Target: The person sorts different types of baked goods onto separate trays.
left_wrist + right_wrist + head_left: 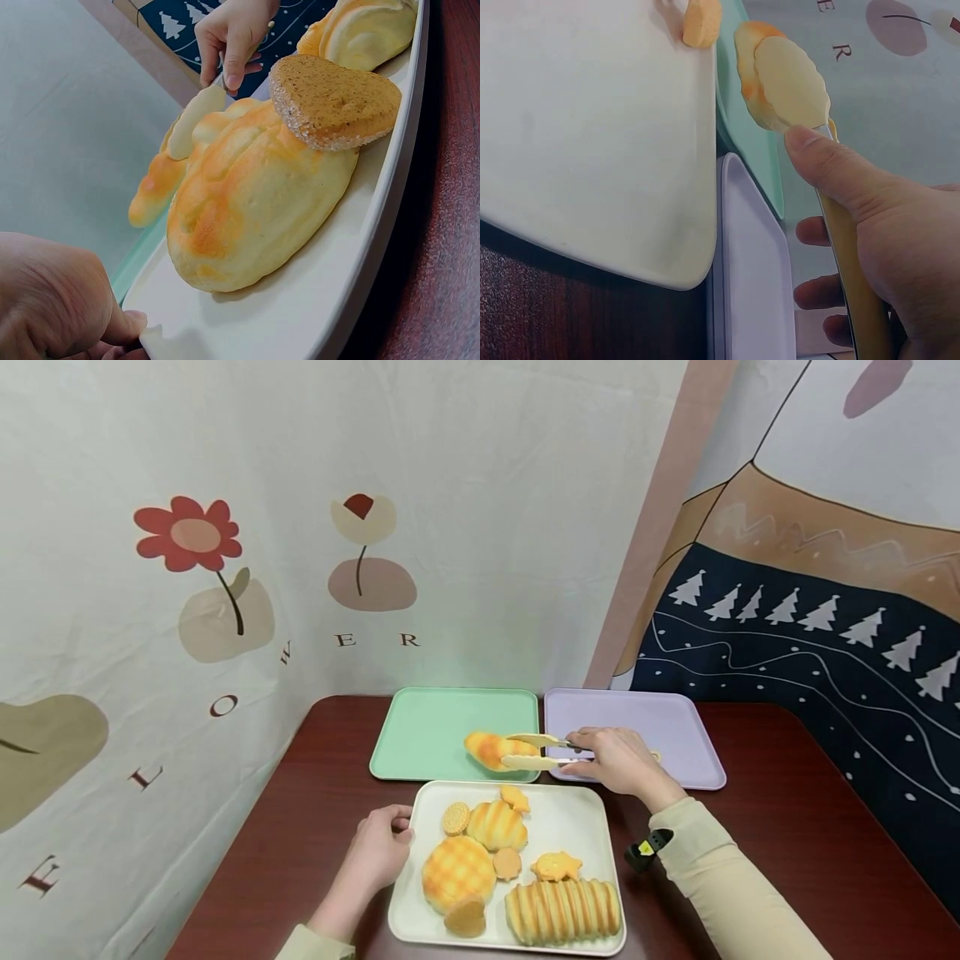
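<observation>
My right hand (618, 762) grips a pair of tongs (532, 762) with cream-coloured tips. Between those tips is a golden, croissant-like bread (482, 747), over the right part of the green tray (427, 727). With thumb on top and fingers below, my left hand (378, 850) pinches the rim of the white tray (577, 818) at its left side. On the white tray sit a round bread (456, 870), a ridged loaf (562, 912), a striped bread (498, 824) and several cookies, among them a heart-shaped sugared one (337, 105).
Behind the white tray, a purple tray (637, 714) stands right of the green one, partly behind my right hand; a small yellowish piece shows beside that hand. The dark red table (292, 802) meets a printed cloth (480, 527) at the back.
</observation>
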A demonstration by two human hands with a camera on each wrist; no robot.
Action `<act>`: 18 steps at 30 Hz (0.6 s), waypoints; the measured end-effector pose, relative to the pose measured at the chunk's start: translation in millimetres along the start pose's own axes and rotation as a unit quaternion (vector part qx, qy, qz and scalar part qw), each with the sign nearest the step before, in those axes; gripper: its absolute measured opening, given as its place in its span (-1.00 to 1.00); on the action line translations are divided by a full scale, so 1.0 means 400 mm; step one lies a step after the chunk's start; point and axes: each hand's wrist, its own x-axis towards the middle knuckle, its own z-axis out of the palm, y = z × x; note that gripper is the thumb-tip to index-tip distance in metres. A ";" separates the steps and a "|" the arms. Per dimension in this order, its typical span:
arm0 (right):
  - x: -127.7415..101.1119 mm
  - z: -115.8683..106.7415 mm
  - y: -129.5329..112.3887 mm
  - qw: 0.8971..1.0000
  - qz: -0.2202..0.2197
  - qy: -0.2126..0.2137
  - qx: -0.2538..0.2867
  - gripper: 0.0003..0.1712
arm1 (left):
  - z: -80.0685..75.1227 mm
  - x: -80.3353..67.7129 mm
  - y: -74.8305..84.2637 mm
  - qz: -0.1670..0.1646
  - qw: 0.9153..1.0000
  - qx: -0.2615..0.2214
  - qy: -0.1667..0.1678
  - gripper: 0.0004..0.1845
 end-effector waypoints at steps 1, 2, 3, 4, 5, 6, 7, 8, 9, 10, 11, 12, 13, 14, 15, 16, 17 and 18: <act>0.000 0.001 0.000 1.000 0.000 -0.001 -0.001 -0.29 | 0.000 0.000 0.000 0.000 1.000 0.000 0.000 -0.70; 0.000 0.002 0.001 1.000 0.000 -0.001 -0.001 -0.29 | 0.000 0.000 0.000 -0.001 1.000 0.000 -0.001 -0.70; 0.000 0.003 0.001 1.000 0.000 -0.002 -0.002 -0.29 | 0.000 -0.001 0.000 -0.001 1.000 0.000 -0.001 -0.70; -0.001 0.003 0.001 1.000 -0.001 -0.002 -0.003 -0.29 | 0.001 -0.001 0.000 -0.001 1.000 -0.001 -0.001 -0.70; -0.001 0.004 0.002 1.000 -0.001 -0.003 -0.003 -0.28 | 0.001 -0.001 0.001 -0.002 1.000 -0.001 -0.001 -0.70; -0.001 0.005 0.002 1.000 -0.002 -0.003 -0.004 -0.28 | 0.000 -0.001 0.001 -0.002 1.000 -0.001 -0.001 -0.70; -0.001 0.006 0.002 1.000 -0.002 -0.004 -0.004 -0.27 | 0.000 -0.001 0.001 -0.001 1.000 -0.001 -0.001 -0.70; -0.001 0.008 0.003 1.000 -0.003 -0.006 -0.003 -0.27 | 0.000 -0.001 0.002 -0.001 1.000 -0.001 -0.001 -0.70; -0.001 0.009 0.003 1.000 -0.004 -0.007 -0.003 -0.27 | 0.000 -0.002 0.002 -0.001 1.000 -0.002 -0.001 -0.70; -0.001 0.010 0.003 1.000 -0.004 -0.007 -0.002 -0.27 | -0.001 -0.002 0.002 -0.001 1.000 -0.002 -0.001 -0.70; -0.001 0.012 0.004 1.000 -0.003 -0.008 -0.001 -0.27 | -0.001 -0.002 0.002 -0.002 1.000 -0.002 -0.001 -0.70; -0.001 0.013 0.004 1.000 -0.003 -0.010 0.000 -0.27 | -0.001 -0.003 0.002 -0.002 1.000 -0.003 -0.001 -0.70; -0.001 0.015 0.005 1.000 -0.002 -0.011 0.002 -0.27 | -0.001 -0.003 0.002 -0.003 1.000 -0.003 -0.001 -0.70; -0.001 0.016 0.005 1.000 -0.001 -0.012 0.003 -0.28 | -0.001 -0.003 0.002 -0.004 1.000 -0.003 -0.001 -0.70; 0.000 0.018 0.005 1.000 0.001 -0.013 0.004 -0.28 | -0.001 -0.003 0.001 -0.004 1.000 -0.003 -0.001 -0.70; 0.000 0.019 0.005 1.000 0.002 -0.014 0.004 -0.28 | 0.000 -0.003 0.001 -0.005 1.000 -0.002 -0.001 -0.69; 0.000 0.020 0.005 1.000 0.003 -0.015 0.004 -0.28 | 0.000 -0.003 0.000 -0.006 1.000 -0.003 -0.001 -0.69; 0.000 0.021 0.005 1.000 0.004 -0.015 0.003 -0.28 | 0.000 -0.003 0.000 -0.006 1.000 -0.002 -0.001 -0.69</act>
